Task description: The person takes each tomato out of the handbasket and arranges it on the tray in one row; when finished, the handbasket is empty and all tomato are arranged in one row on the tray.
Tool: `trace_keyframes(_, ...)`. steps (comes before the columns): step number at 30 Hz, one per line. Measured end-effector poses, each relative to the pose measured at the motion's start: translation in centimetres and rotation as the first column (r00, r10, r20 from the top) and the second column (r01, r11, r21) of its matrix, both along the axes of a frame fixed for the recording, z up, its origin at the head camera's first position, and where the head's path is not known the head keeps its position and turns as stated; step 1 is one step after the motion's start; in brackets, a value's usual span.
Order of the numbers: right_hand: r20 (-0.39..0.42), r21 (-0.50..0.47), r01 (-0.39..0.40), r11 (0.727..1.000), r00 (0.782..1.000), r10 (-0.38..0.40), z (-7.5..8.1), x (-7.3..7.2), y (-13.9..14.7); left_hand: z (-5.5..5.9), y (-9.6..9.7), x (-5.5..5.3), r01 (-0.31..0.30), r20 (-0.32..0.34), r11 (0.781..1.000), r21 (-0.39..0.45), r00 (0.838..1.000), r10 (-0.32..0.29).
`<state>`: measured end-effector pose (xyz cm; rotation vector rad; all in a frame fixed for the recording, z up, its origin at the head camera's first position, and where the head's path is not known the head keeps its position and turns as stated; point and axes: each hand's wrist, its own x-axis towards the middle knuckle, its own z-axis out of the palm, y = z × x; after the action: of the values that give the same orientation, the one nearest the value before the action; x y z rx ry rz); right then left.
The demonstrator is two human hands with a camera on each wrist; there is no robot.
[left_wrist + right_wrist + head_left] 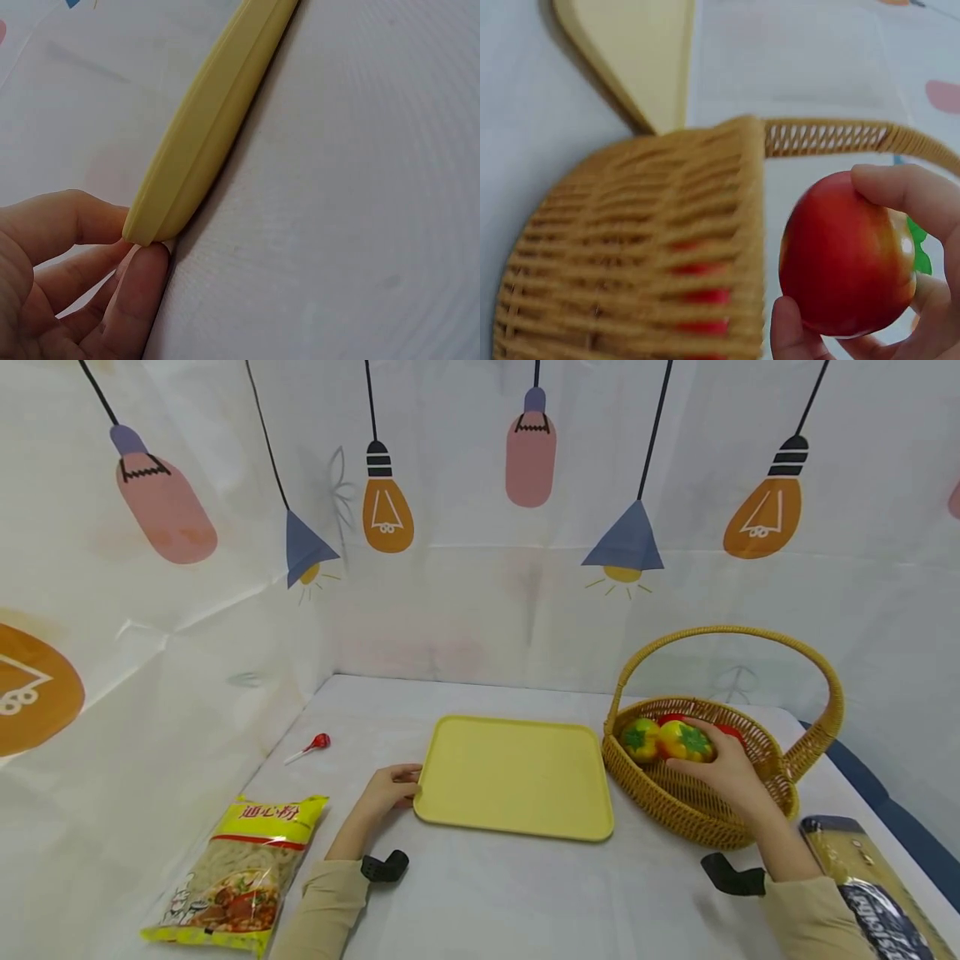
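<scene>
A yellow tray lies on the white table in the middle. My left hand pinches its left edge; in the left wrist view, thumb and fingers meet at the rim. At the right, my right hand reaches into a wicker basket. It grips a glossy red and yellow bell pepper with a green leafy top, seen as mostly yellow from the head. Beside it in the basket sit a green-yellow pepper and red items partly hidden by the hand.
A bag of macaroni lies at the front left, with a red lollipop behind it. A gold and dark package lies right of the basket. The basket's tall handle arches over it. A patterned white sheet hangs behind.
</scene>
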<state>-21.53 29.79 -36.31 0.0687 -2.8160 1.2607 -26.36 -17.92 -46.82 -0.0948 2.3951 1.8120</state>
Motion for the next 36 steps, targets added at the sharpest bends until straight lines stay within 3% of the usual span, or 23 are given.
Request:
trace_keyframes(8,-0.042,0.015,-0.023,1.000,0.999,0.024,0.9,0.4,-1.9,2.5,0.5,1.6,0.037,-0.017,0.999,0.009,0.999,-0.037)
trace_keyframes(14,-0.075,0.006,-0.053,0.999,0.996,0.053,1.3,0.6,-2.9,3.2,0.8,2.2,0.035,-0.013,0.999,0.035,0.999,-0.035)
trace_keyframes(16,-0.071,0.001,-0.057,0.998,0.996,0.057,1.4,0.7,-3.3,2.8,0.7,1.9,0.035,-0.013,0.999,0.038,0.999,-0.035)
trace_keyframes(22,-0.057,-0.025,-0.065,0.998,0.996,0.064,1.3,0.8,-4.4,0.0,0.0,0.1,0.005,-0.003,0.999,0.032,1.000,-0.005)
trace_keyframes(28,-0.031,-0.131,-0.059,0.990,0.998,0.055,1.0,0.6,-5.4,-0.2,0.0,0.0,0.007,-0.011,1.000,0.029,1.000,-0.006)
trace_keyframes(36,-0.024,-0.151,-0.063,0.986,0.998,0.060,0.8,0.2,-6.7,-0.2,-0.1,-0.2,-0.003,0.017,1.000,0.017,1.000,0.003)
